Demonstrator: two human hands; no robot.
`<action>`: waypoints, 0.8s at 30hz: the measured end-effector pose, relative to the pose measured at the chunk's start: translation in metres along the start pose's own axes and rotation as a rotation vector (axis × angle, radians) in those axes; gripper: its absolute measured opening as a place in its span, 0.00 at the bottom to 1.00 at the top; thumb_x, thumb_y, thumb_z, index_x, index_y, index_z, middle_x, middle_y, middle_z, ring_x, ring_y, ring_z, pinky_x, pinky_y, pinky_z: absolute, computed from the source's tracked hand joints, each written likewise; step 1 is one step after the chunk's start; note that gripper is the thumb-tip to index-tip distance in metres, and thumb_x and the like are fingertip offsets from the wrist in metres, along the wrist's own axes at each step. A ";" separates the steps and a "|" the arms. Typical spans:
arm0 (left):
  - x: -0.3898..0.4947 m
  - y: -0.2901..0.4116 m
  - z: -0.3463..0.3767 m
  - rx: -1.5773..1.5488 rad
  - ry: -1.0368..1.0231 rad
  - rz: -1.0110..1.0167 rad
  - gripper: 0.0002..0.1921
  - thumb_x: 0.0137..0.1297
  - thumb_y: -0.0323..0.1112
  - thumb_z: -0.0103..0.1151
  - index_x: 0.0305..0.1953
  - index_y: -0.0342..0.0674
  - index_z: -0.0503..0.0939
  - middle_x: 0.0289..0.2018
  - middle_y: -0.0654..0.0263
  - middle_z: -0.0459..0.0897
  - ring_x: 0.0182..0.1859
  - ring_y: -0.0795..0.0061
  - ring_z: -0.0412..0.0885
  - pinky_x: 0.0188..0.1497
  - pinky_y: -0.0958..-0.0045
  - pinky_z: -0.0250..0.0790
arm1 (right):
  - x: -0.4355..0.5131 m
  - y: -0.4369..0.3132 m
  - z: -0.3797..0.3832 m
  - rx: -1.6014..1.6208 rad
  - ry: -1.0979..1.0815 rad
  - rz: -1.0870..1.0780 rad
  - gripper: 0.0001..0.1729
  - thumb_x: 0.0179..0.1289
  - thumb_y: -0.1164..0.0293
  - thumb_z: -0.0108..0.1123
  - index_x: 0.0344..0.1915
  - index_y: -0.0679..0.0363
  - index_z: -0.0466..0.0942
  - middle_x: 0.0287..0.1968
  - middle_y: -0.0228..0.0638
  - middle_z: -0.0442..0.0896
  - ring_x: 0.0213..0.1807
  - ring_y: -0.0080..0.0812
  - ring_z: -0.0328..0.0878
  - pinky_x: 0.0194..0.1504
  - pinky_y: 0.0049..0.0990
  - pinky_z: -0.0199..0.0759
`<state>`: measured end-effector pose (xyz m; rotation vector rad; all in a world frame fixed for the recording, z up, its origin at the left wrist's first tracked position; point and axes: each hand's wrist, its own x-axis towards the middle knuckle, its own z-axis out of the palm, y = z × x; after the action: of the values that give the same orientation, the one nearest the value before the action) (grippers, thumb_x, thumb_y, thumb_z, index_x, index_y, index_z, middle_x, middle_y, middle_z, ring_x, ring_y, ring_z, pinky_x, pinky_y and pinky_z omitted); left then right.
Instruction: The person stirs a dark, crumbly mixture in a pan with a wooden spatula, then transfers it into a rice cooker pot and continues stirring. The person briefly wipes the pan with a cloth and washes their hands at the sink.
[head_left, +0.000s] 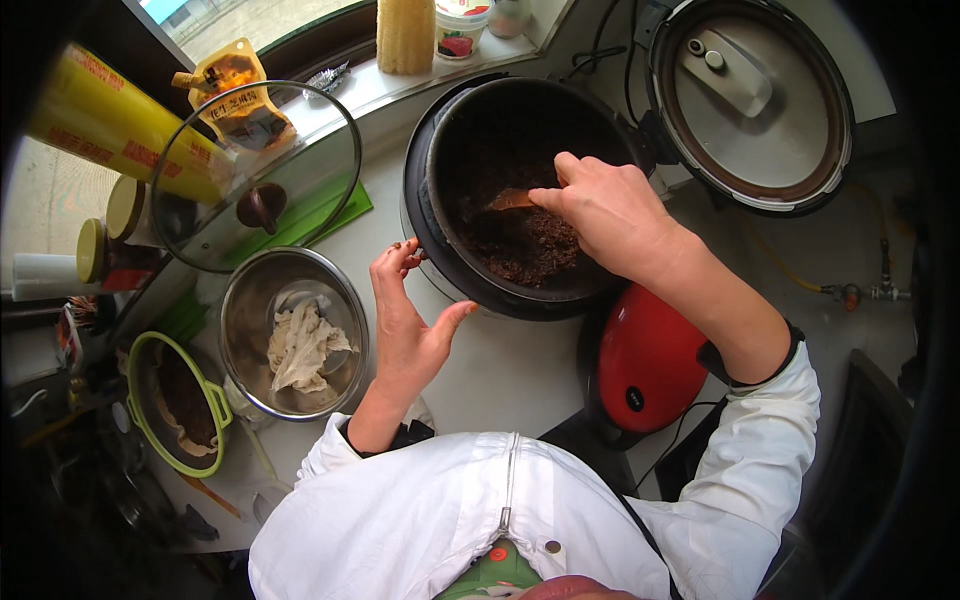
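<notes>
An electric pressure cooker (420, 259) stands in front of me, and its dark inner pot (442, 142) holds a coarse, dark brown mash (534, 251). Reaching over the pot's right side, my right hand (604, 210) grips a wooden spatula (511, 199) whose blade is down in the mash. My left hand (411, 319) is beside the cooker's lower left side with fingers and thumb apart, holding nothing. Dark bits stick to its fingertips. Whether those fingertips touch the cooker, I cannot tell. The cooker's lid (735, 142) is hinged up at the right.
Left of my hand is a steel bowl (232, 337) with a wet, pale cloth (304, 349). A green-rimmed strainer (139, 375) lined with cloth holds dark residue. A glass lid (315, 180) leans near a yellow box (105, 120) and sauce pouch (247, 97). A red appliance (649, 360) sits under my right forearm.
</notes>
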<state>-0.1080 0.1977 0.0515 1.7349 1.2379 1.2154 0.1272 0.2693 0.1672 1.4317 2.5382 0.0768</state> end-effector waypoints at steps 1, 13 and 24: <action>-0.001 0.000 0.000 -0.004 0.002 0.002 0.43 0.50 0.34 0.77 0.64 0.32 0.60 0.61 0.52 0.64 0.60 0.54 0.68 0.63 0.58 0.65 | 0.002 -0.002 0.001 0.023 0.070 0.021 0.22 0.52 0.78 0.61 0.50 0.52 0.84 0.38 0.36 0.74 0.39 0.36 0.77 0.33 0.32 0.76; 0.000 0.001 0.000 -0.017 -0.005 -0.015 0.43 0.50 0.34 0.77 0.64 0.32 0.60 0.61 0.51 0.63 0.60 0.54 0.68 0.63 0.58 0.66 | 0.004 0.000 0.011 0.103 0.036 0.006 0.22 0.53 0.79 0.62 0.50 0.53 0.84 0.34 0.37 0.80 0.37 0.41 0.81 0.35 0.38 0.76; 0.000 -0.001 0.001 -0.034 -0.004 0.008 0.43 0.52 0.35 0.76 0.64 0.30 0.59 0.60 0.49 0.63 0.61 0.51 0.67 0.63 0.56 0.66 | -0.002 0.058 -0.009 0.528 -0.548 0.673 0.15 0.65 0.70 0.53 0.36 0.70 0.83 0.19 0.39 0.77 0.22 0.29 0.77 0.27 0.32 0.73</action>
<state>-0.1073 0.1979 0.0505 1.7183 1.2019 1.2301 0.1746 0.2988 0.1853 2.0773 1.6144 -0.8063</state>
